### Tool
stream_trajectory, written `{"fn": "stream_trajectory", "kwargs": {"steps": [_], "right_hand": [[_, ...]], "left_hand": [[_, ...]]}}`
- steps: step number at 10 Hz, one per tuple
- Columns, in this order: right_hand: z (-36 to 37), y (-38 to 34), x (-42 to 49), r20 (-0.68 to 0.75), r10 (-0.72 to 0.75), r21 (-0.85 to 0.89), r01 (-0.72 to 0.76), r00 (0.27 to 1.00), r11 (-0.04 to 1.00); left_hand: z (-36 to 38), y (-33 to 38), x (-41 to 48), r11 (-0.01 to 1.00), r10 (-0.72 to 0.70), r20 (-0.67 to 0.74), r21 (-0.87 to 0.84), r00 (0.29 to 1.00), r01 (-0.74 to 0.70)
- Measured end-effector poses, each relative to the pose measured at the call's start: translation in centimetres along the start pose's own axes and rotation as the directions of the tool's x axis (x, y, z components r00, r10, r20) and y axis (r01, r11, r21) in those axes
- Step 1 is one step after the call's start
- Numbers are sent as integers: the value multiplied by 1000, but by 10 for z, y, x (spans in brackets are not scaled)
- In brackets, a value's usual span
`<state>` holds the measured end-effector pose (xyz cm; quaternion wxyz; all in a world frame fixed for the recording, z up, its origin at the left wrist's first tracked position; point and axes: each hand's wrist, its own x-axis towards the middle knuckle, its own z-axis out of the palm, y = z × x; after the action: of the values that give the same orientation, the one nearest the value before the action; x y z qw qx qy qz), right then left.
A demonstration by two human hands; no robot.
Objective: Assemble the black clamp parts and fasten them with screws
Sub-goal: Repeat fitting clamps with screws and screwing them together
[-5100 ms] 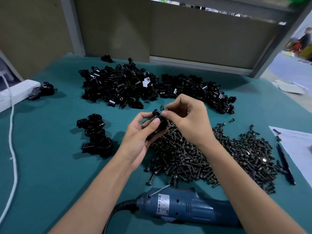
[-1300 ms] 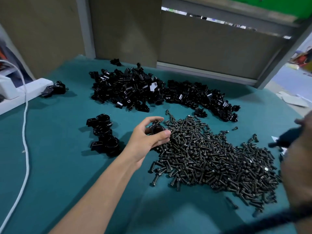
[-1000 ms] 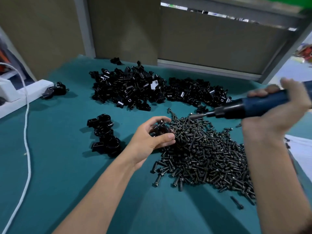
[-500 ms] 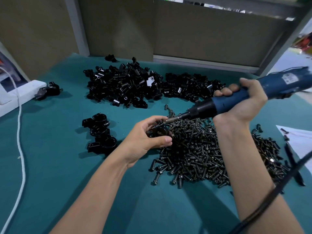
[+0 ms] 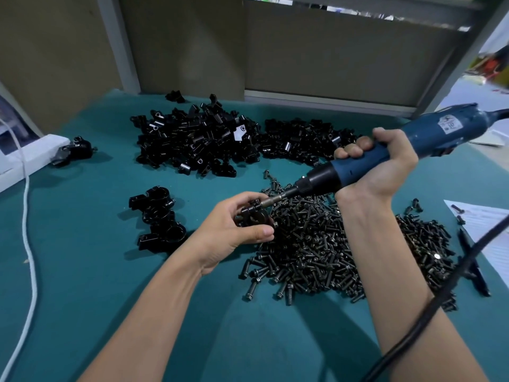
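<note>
My left hand (image 5: 228,230) grips a black clamp (image 5: 254,216) just above the left edge of a big heap of dark screws (image 5: 330,244). My right hand (image 5: 382,166) grips a blue electric screwdriver (image 5: 399,153), held slanting down to the left. Its metal bit touches the top of the clamp where a screw sits. A large heap of loose black clamp parts (image 5: 220,144) lies at the back of the table. A small group of assembled clamps (image 5: 158,219) lies left of my left hand.
The table (image 5: 82,271) has a teal cover. A white power strip (image 5: 27,158) with a black plug and a white cable (image 5: 30,257) lies at the left edge. Papers (image 5: 490,230) and a black pen (image 5: 473,260) lie at the right. The screwdriver's black cord (image 5: 440,296) crosses my right forearm.
My right hand lifted the screwdriver from the near table edge and swung it in from the right. The bit now rests on the clamp in my left hand.
</note>
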<state>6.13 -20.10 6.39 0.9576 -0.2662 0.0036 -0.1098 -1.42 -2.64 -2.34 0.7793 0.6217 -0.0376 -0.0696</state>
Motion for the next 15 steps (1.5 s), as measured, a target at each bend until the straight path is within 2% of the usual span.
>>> {"fn": "stream_trajectory", "kwargs": {"steps": [11,13,15], "right_hand": [[-2,6,-1,10,39,6,-39,999,999],[0,5,-3,26,43,-15,-42,999,999],[-2,-1,-6,164,22,-64,-11,986,998]], "left_hand": [[-2,-3,2,998,-34,25,-57,999,35],[0,-2,1,999,-33,19,-1,999,33],[3,3,-5,979,-118,204,-139,972,148]]}}
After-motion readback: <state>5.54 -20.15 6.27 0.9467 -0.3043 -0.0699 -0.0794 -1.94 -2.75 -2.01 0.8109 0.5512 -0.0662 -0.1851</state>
